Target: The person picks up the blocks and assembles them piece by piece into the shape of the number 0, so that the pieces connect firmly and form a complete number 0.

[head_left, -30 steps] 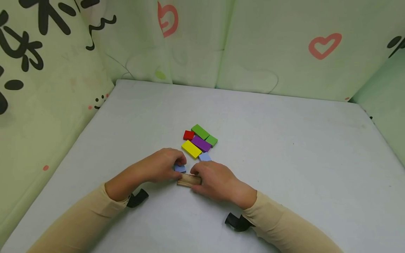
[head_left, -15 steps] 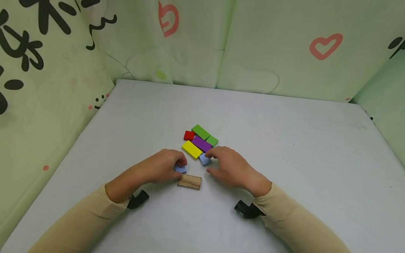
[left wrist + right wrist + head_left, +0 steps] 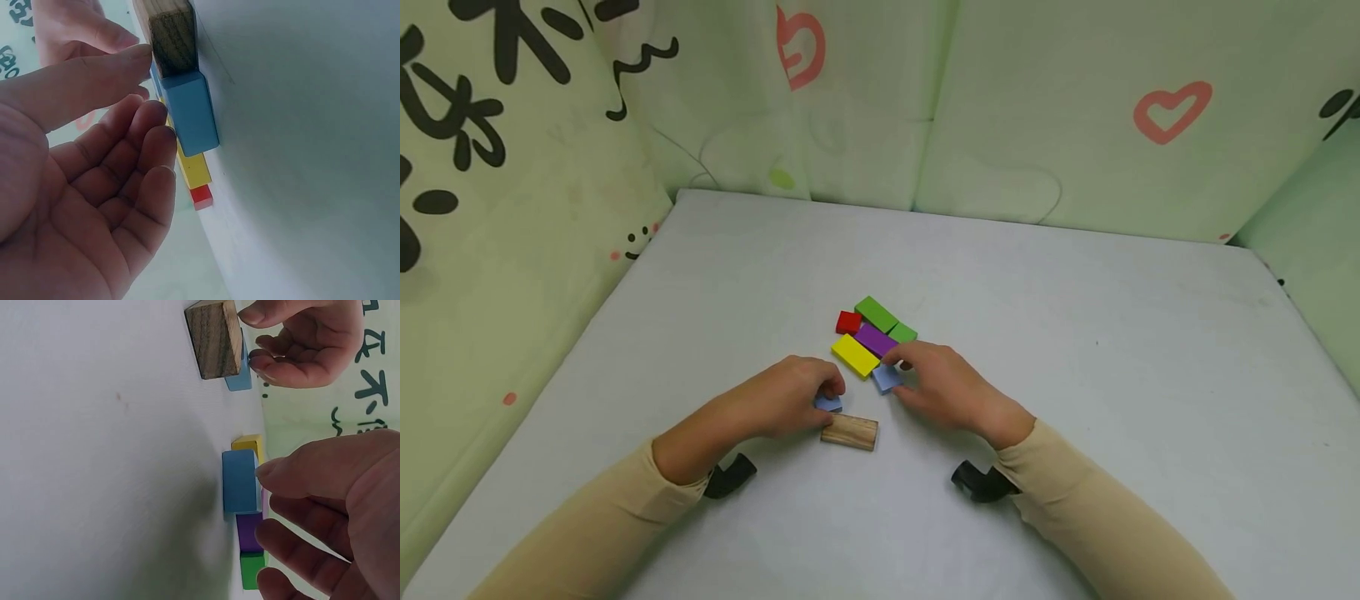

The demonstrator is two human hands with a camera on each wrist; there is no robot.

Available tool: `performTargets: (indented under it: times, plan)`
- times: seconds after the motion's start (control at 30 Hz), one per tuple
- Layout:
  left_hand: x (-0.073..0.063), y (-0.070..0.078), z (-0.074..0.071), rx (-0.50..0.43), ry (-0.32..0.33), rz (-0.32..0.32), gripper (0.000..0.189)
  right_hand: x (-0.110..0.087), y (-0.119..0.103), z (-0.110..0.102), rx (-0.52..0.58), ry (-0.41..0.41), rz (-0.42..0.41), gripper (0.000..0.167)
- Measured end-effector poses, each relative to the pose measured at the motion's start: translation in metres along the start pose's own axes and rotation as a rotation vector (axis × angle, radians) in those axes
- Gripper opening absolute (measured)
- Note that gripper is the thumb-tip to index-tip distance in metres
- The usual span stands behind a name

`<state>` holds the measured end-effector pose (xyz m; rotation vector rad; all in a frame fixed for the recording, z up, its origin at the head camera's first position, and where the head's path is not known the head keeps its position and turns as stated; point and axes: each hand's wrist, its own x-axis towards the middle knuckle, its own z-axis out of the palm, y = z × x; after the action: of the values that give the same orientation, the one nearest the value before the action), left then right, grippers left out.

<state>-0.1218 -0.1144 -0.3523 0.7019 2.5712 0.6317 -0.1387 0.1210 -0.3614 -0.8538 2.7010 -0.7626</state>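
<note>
My left hand (image 3: 786, 393) lies low over the table, its thumb tip at the edge of a bare wooden block (image 3: 852, 432). Its loosely bent fingers are right at a light blue block (image 3: 192, 119), partly hidden from the head view. My right hand (image 3: 953, 385) is around the second light blue block (image 3: 887, 379), with the thumb (image 3: 290, 474) at its upper edge and the fingers spread on its far side. This block sits close to the yellow block (image 3: 854, 356) and the purple block (image 3: 875, 338), which the right hand partly covers.
Beyond these lie a red block (image 3: 848, 322), a long green block (image 3: 876, 313) and a shorter green block (image 3: 902, 332). The white table (image 3: 1112, 375) is bordered by pale green printed curtains (image 3: 1037, 108) at the back and sides. A black strap mount hangs from each sleeve.
My right hand has let go of the wooden block and moved away and to the right, up to the second blue block. My left hand stays put.
</note>
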Motion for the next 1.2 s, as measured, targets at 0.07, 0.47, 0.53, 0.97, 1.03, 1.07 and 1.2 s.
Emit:
performTargets:
  times: [0.07, 0.47, 0.53, 0.97, 1.03, 1.07, 1.2]
  plan:
    - [-0.0001, 0.0001, 0.0002, -0.001, 0.000, -0.002, 0.024, 0.0013, 0.0006, 0.0006, 0.009, -0.004, -0.007, 0.032]
    - [-0.0003, -0.0019, 0.0018, -0.012, 0.029, 0.018, 0.024, 0.0019, 0.0019, 0.0027, 0.019, -0.001, 0.011, 0.028]
    - [-0.0003, -0.0019, 0.0017, -0.013, 0.029, 0.016, 0.024, 0.0021, 0.0018, 0.0029, 0.016, -0.001, 0.021, 0.027]
    - [0.0003, 0.0004, 0.0019, -0.006, 0.015, -0.020, 0.024, -0.0001, 0.0026, 0.0031, -0.067, 0.011, 0.051, 0.032]
    - [0.0003, 0.0009, 0.0018, -0.004, 0.011, -0.020, 0.023, -0.0010, 0.0037, 0.0034, -0.053, 0.010, 0.033, 0.032]
    - [0.0003, 0.0010, 0.0018, -0.006, 0.009, -0.020, 0.023, -0.0016, 0.0041, 0.0034, -0.046, 0.008, 0.023, 0.033]
    - [-0.0004, 0.0013, 0.0013, -0.013, 0.005, -0.012, 0.023, -0.0026, 0.0059, 0.0034, -0.021, -0.016, -0.017, 0.033]
